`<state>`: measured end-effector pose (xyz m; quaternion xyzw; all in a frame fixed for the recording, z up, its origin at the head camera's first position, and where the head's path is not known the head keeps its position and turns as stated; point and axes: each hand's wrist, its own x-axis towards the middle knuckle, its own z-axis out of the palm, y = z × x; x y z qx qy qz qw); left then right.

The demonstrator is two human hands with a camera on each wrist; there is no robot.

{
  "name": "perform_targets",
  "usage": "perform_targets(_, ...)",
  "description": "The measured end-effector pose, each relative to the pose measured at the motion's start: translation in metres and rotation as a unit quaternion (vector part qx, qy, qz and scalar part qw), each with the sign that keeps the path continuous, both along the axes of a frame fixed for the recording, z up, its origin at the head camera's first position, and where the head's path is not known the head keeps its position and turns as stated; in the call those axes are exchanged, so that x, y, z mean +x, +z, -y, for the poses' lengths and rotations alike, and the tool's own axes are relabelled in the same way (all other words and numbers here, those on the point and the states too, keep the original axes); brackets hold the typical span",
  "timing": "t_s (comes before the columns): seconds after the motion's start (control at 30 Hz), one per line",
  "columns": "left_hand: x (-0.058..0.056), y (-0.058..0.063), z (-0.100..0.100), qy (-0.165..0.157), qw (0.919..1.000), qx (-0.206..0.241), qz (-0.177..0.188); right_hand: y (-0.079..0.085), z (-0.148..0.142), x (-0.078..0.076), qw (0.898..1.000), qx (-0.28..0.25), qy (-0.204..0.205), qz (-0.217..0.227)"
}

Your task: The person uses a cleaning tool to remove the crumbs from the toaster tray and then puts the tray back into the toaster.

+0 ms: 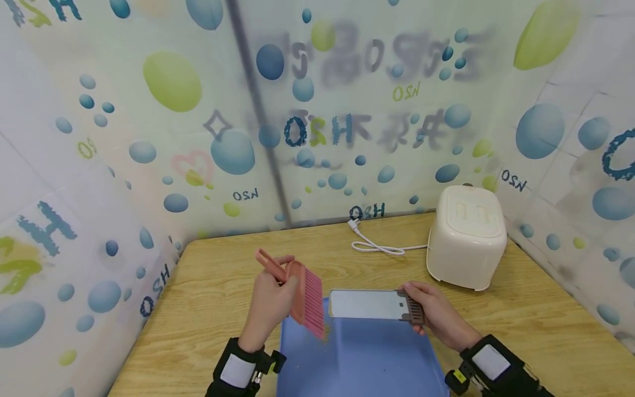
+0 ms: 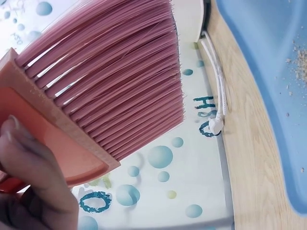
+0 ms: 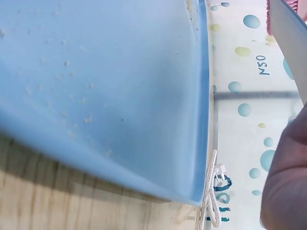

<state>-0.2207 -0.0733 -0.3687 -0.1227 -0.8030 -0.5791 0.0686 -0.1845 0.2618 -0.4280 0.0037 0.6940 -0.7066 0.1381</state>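
Pink brush (image 1: 305,298) and flat plate (image 1: 367,304) are held above the wooden desk (image 1: 208,298), over the far side of a blue tray (image 1: 377,358). The brush is held in the left grip (image 1: 270,302); gaps between its bristles are shown up close from the left wrist. The plate, pale with a brown end, is held at that end by the right grip (image 1: 441,313), and is seen whole only from the head. Tiny crumbs (image 3: 88,120) are shown scattered across the tray from the right wrist.
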Motion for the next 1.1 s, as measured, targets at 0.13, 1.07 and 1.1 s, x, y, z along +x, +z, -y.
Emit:
perform_targets(0.13, -0.001, 0.003, -0.001, 0.001, 1.0000, 0.000, -0.001, 0.002, 0.002, 0.000, 1.000, 0.004, -0.006, 0.007)
perform_targets(1.07, -0.001, 0.026, -0.041, -0.042, 0.9983, 0.031, -0.027, 0.015, 0.026, -0.006, 1.000, 0.028, 0.009, -0.006)
perform_targets(1.1, -0.001, 0.026, -0.044, -0.045, 0.9980, 0.034, -0.028, 0.015, 0.027, -0.006, 1.000, 0.027, 0.011, -0.006)
